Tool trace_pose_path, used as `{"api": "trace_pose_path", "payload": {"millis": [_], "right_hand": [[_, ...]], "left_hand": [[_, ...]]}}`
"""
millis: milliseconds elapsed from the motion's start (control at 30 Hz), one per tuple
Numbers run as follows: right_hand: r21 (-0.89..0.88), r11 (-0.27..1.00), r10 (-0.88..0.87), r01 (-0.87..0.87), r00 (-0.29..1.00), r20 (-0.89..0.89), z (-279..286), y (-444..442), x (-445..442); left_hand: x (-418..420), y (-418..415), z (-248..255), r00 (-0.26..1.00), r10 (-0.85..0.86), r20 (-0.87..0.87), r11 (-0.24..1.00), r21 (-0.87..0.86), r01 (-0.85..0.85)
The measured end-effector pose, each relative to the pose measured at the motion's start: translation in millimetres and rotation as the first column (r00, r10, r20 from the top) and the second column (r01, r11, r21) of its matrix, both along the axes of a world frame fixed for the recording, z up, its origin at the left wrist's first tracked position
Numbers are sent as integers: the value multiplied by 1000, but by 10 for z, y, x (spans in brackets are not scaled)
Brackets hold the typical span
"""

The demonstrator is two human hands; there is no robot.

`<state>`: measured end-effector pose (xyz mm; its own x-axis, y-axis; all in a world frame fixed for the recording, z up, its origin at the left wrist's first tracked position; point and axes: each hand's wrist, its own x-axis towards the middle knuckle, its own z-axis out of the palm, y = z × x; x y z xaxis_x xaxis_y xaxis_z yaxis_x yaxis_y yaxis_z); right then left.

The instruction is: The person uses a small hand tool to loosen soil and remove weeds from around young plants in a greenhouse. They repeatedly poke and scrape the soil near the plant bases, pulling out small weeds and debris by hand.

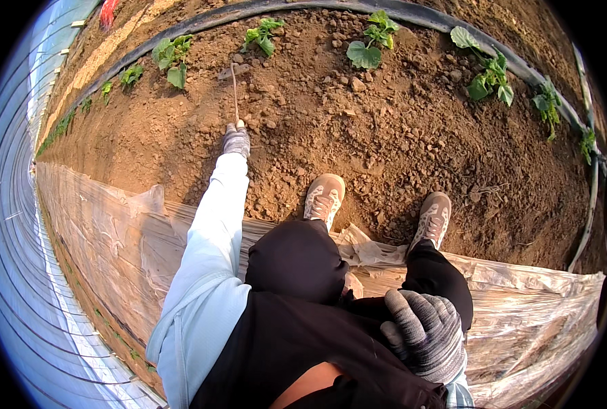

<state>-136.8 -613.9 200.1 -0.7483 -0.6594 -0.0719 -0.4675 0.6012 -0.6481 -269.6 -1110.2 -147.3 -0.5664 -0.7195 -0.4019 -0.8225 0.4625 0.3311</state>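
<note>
My left hand, in a grey knit glove, is stretched out over the soil and grips a thin-necked hand hoe. The flat grey hoe blade rests on the loose brown soil, between two leafy seedlings. My right hand, gloved alike, is held close to my body by the dark trouser leg. Its fingers are loosely bent and I see nothing in it; the palm is hidden.
Black hose curves behind the row of seedlings, where another plant grows. My shoes stand on clods beside wrinkled clear plastic sheeting. Greenhouse film over hoops rises at left. A pale pipe stands at right.
</note>
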Motion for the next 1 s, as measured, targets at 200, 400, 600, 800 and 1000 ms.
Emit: {"api": "trace_pose_path", "payload": {"millis": [200,400,600,800,1000], "right_hand": [[5,1000,-12,12,1000,-5,-14,25,-9],[-42,999,-10,9,1000,-22,4,35,10],[-64,998,-12,10,999,-33,20,73,99],[-57,998,-13,12,1000,-21,82,135,158],[-96,994,-52,49,998,-27,47,289,226]], "left_hand": [[-333,408,75,983,-73,171,994,91,58],[257,477,63,952,-216,219,974,111,196],[1105,746,285,986,-161,54,987,12,160],[2018,785,32,978,-195,-73,981,-27,193],[1907,1120,335,967,-247,-66,969,-18,246]]}}
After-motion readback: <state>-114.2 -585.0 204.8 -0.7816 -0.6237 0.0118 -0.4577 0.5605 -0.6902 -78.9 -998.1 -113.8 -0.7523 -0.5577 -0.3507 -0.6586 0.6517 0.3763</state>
